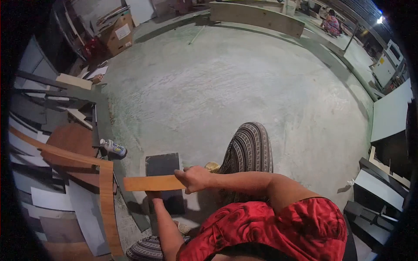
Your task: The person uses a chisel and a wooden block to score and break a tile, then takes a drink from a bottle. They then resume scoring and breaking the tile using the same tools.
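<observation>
My right hand [193, 179] grips the end of an orange-brown edge-banding strip [152, 183] that lies across a small dark panel [163, 165] on the floor. My left hand [154, 195] sits under the strip, against the panel's near part, mostly hidden by the strip. The same kind of wood-coloured strip [106, 195] curls away to the left and down. I sit on the floor with my patterned-trousered knee [248, 150] raised beside the panel.
A bottle [113, 148] lies left of the panel. Stacked boards and offcuts [56, 143] fill the left side. White and dark panels [383, 174] stand at right. A cardboard box [118, 32] and another person [332, 24] are far off across the bare concrete floor.
</observation>
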A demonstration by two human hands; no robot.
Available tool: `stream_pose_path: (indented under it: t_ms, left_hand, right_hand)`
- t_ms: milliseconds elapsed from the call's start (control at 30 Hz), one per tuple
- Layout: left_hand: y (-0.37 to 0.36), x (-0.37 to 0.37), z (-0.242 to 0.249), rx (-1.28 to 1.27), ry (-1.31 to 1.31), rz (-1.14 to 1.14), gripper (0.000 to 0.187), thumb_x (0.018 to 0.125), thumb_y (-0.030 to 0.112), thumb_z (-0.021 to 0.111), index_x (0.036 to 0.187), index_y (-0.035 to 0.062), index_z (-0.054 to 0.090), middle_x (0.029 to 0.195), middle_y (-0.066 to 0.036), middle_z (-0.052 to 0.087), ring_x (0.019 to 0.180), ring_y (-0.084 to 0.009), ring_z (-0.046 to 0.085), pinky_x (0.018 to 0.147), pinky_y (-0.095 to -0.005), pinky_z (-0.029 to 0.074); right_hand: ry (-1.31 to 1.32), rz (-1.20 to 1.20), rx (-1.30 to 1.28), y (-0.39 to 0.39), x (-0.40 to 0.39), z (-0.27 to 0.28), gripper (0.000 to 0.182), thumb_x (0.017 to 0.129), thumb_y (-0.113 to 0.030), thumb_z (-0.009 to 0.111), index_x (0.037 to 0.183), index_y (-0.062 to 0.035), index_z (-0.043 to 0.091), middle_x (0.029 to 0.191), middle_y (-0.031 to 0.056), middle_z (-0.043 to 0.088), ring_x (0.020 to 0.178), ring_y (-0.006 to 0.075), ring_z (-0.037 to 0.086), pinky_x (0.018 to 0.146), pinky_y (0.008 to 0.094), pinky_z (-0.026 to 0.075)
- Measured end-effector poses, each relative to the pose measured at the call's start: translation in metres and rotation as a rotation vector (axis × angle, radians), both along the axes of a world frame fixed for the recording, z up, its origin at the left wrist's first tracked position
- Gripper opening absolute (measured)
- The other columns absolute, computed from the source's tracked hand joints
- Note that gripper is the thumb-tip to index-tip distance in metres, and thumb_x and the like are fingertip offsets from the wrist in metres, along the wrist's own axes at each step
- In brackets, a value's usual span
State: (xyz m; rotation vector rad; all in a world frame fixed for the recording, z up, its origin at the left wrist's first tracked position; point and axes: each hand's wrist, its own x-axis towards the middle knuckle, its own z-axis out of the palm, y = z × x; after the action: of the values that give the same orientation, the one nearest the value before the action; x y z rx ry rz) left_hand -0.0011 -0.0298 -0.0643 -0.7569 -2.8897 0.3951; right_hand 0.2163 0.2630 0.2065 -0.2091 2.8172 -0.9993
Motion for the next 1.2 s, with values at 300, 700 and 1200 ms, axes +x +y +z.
stream_pose_path:
  t_ms: [300,700,1200]
  left_hand:
    - [0.004,0.011,-0.04,1.129,-0.285,-0.199,0.047,0.087,0.045,0.042,0.121,0.0123,0.048,0.123,-0.008,0.05,0.115,-0.0283,0.046,0.097,-0.0489,0.032]
    - [0.062,0.079,0.14,1.696,-0.693,0.399,0.03,0.076,0.015,0.067,0.101,0.0027,0.056,0.089,-0.006,0.062,0.077,-0.0171,0.061,0.065,-0.0308,0.05]
    - [0.047,0.086,0.155,2.074,-0.564,1.102,0.041,0.073,0.028,0.07,0.097,0.0036,0.049,0.078,-0.011,0.056,0.056,-0.0215,0.06,0.045,-0.0349,0.05]
  right_hand:
    - [0.174,-0.02,-0.07,-0.002,0.004,0.004,0.082,0.054,-0.031,0.073,0.125,-0.003,0.042,0.083,0.0214,0.057,0.075,0.0391,0.058,0.064,0.0455,0.046]
    - [0.061,-0.256,-0.388,0.003,-0.006,0.005,0.074,0.055,-0.032,0.078,0.118,-0.0053,0.047,0.099,0.0184,0.061,0.093,0.0345,0.059,0.077,0.0394,0.047]
    - [-0.314,-0.629,-0.667,0.004,-0.044,-0.07,0.055,0.064,-0.02,0.077,0.099,0.0093,0.048,0.078,0.0111,0.056,0.064,0.0176,0.055,0.054,0.0297,0.045]
